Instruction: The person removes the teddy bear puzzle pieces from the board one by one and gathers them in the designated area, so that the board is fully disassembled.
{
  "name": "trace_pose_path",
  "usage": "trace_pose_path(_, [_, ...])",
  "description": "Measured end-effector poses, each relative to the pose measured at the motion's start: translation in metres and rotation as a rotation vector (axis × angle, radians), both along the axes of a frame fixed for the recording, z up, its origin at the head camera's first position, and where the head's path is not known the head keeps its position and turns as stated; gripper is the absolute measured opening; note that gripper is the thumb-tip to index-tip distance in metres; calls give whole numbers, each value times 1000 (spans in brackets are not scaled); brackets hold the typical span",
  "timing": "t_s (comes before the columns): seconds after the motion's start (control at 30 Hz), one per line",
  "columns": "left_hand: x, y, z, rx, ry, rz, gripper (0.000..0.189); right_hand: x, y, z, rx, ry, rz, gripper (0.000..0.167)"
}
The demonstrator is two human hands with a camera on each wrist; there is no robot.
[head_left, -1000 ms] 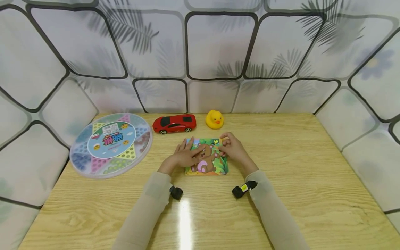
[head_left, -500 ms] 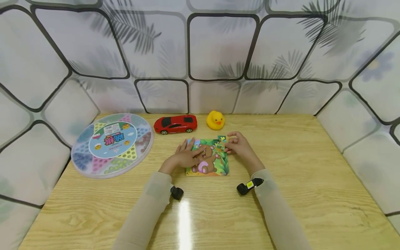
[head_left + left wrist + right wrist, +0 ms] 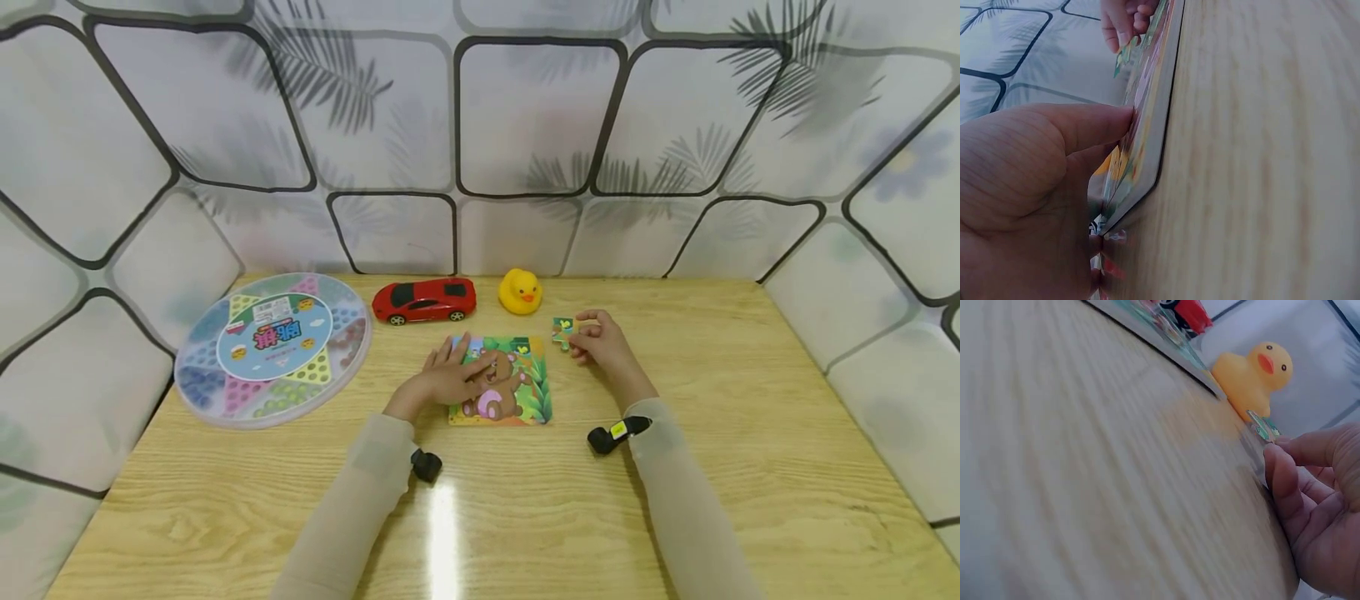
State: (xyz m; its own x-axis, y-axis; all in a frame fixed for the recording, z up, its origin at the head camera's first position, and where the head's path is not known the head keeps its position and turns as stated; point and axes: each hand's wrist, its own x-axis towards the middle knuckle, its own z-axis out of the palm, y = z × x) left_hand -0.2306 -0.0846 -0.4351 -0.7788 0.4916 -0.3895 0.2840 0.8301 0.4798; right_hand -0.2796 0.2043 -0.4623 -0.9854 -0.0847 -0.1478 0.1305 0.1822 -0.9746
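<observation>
A jigsaw puzzle point(image 3: 538, 406) with a brown bear picture lies flat on the table. My left hand point(image 3: 442, 382) rests on its left part with fingers spread, covering some of the picture; in the left wrist view the left thumb touches the puzzle surface. Beyond the puzzle's upper right corner, my right hand point(image 3: 609, 348) pinches a small green puzzle piece point(image 3: 562, 330) between thumb and finger. The right wrist view shows that piece point(image 3: 1261, 425) edge-on at the fingertips, apart from the puzzle point(image 3: 1172, 353). A yellow bird is printed at the puzzle's upper right corner.
Behind the puzzle stand a red toy car point(image 3: 425, 301) and a yellow rubber duck point(image 3: 521, 292). A round Chinese checkers set point(image 3: 348, 346) lies at the left. A patterned wall covering point(image 3: 517, 237) borders the wooden table point(image 3: 517, 508) at the back and sides.
The right hand has drawn the puzzle piece off the puzzle's upper right corner and moved it to the right. The left hand has stayed on the puzzle.
</observation>
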Motion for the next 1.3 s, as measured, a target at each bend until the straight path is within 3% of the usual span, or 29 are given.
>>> trace_pose_path(0.3, [1,0,-1,4,5,-3,58,-2,5,2,85,1,-11,45])
trace_pose_path(0.6, [1,0,-1,8,-1,-7,57,3,3,6,245,22,-39,45])
trace_pose_path(1.3, [1,0,2,-4,-6,-5,57,2,5,0,173,20,-70,46])
